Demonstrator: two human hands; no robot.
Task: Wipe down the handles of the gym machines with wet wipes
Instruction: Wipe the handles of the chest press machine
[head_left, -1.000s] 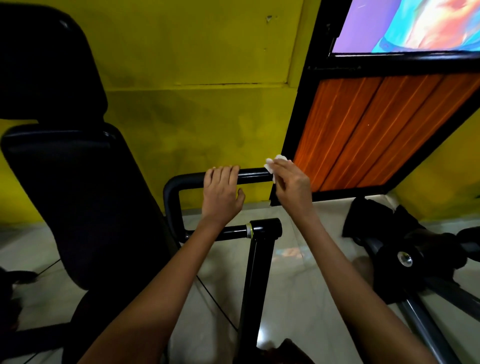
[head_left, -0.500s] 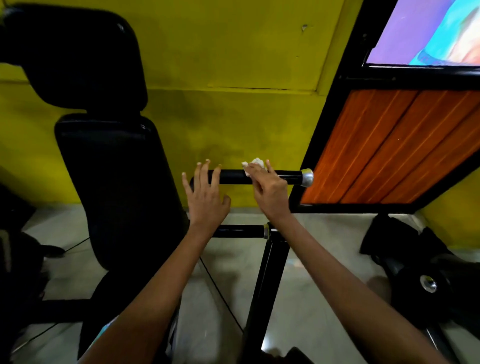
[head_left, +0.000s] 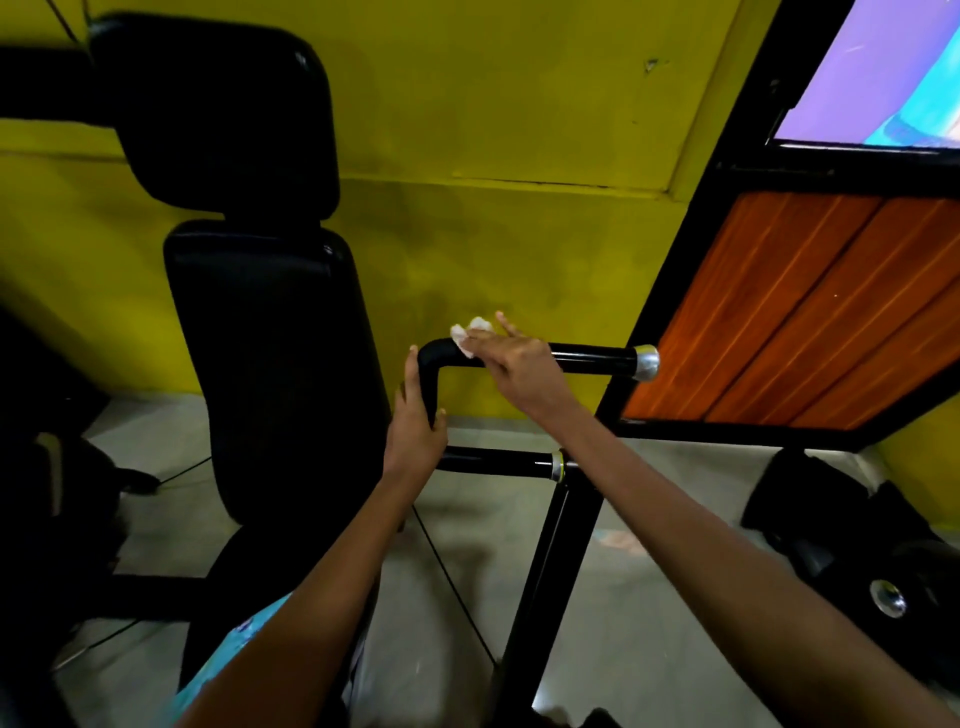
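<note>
A black U-shaped machine handle (head_left: 592, 358) with a silver end cap runs across the middle of the head view. My right hand (head_left: 519, 364) lies over its upper bar near the left bend and presses a crumpled white wet wipe (head_left: 467, 335) against it; the wipe sticks out past my fingertips. My left hand (head_left: 415, 421) grips the vertical part of the bend just below, thumb on the right side. The lower bar (head_left: 498, 460) of the handle joins a black upright post.
A black padded seat back (head_left: 270, 364) and headrest (head_left: 218, 114) stand left of the handle. A yellow wall is behind. An orange slatted panel in a black frame (head_left: 810, 312) stands at the right. Black weight equipment (head_left: 883, 587) lies on the tiled floor at lower right.
My right hand has slid the wipe left along the upper bar to the bend. My left hand has dropped from the top bar and now grips the vertical bend.
</note>
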